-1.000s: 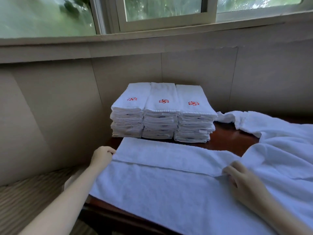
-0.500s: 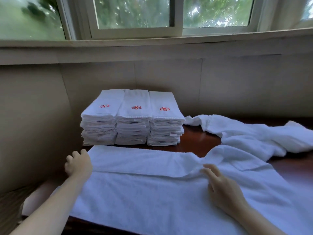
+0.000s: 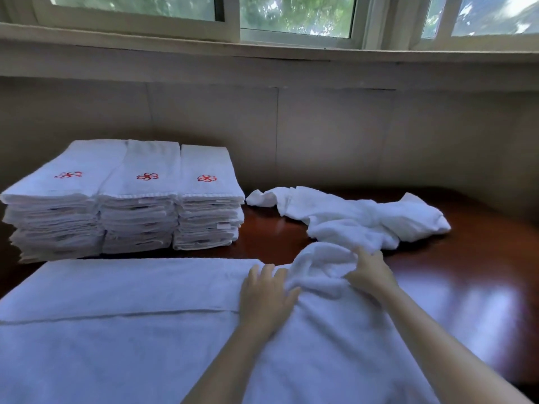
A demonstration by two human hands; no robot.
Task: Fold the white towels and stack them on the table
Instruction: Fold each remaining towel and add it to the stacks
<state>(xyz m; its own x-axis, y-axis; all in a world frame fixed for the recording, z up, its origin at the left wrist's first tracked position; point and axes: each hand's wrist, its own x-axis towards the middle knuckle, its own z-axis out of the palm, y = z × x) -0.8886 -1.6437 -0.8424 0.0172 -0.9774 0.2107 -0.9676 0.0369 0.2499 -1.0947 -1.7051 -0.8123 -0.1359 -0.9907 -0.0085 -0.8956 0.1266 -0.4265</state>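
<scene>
white terry cloth fills most of the head view: one large spread towel (image 3: pixel 116 330) lies flat across the near part of the dark reddish wooden table (image 3: pixel 481 272), reaching from the left edge of the frame to past the middle. its far long edge is turned over towards the person, so a doubled band runs along the towel and ends in a straight seam line. the left part is smooth, while its right end is rucked up into a soft lump. two bare hands are on it. the left hand (image 3: pixel 267 295) lies palm down with its fingers straight and a little spread, pressing the cloth just left of the lump. the right hand (image 3: pixel 369 275) has its fingers curled into the far side of the lump and its thumb against the near side, grasping the bunched cloth. behind the towel, at the back left of the table, stand three stacks (image 3: pixel 137 199) of folded white towels, side by side and touching, each topped by one red pinwheel emblem, three emblems in all. one crumpled towel (image 3: pixel 364 217) lies in a loose heap at the back right, just beyond the right hand; whether it is a single piece i cannot tell. beige wall panels (image 3: pixel 335 135) rise behind the table under a window (image 3: pixel 291 13) with green leaves outside.
</scene>
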